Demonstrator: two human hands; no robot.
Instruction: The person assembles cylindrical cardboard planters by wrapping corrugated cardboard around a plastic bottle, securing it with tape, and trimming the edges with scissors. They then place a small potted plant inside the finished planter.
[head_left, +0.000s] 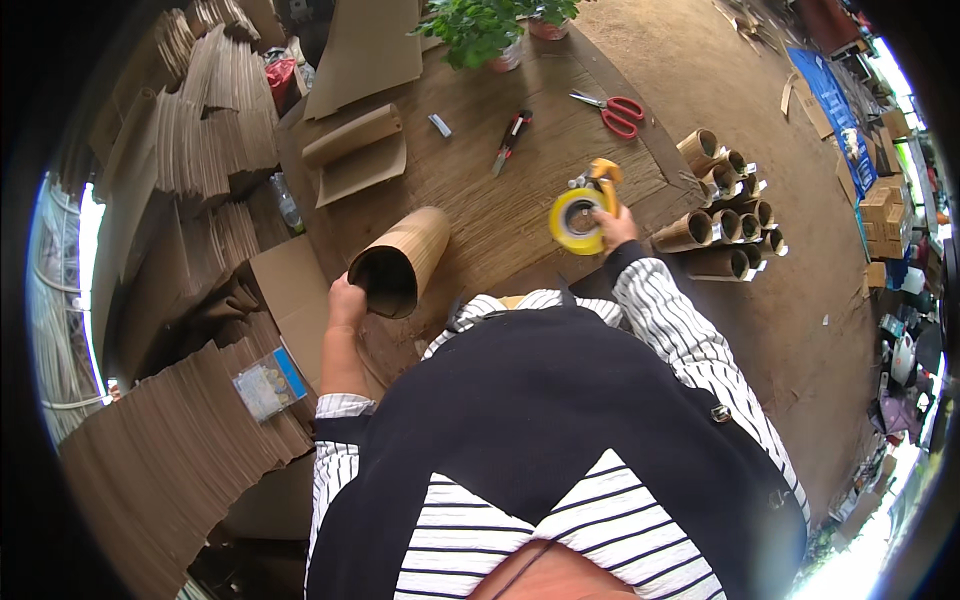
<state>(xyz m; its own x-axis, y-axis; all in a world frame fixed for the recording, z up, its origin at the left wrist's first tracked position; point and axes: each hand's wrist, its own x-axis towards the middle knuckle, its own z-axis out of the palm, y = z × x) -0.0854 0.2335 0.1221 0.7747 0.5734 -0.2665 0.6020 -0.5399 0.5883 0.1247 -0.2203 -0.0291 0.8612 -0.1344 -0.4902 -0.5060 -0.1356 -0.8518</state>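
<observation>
At the near left of the wooden table point(480, 210), my left hand point(346, 303) grips the rim of a brown cardboard tube point(425, 240). Its open end faces me, and the tube lies tilted away to the right. My right hand point(619, 228) is closed on a yellow tape dispenser point(604, 174) carrying a roll of yellow tape point(562, 238), above the table's right side. Beyond the hands lie a red and black utility knife point(512, 142) and red-handled scissors point(621, 114), with the blades pointing left.
A partly rolled cardboard sheet point(362, 160) and a small white piece point(440, 125) lie farther back. Potted green plants point(475, 35) stand at the far edge. Several finished-looking tubes point(735, 225) are stacked right of the table. Tall stacks of cardboard point(190, 430) crowd the left.
</observation>
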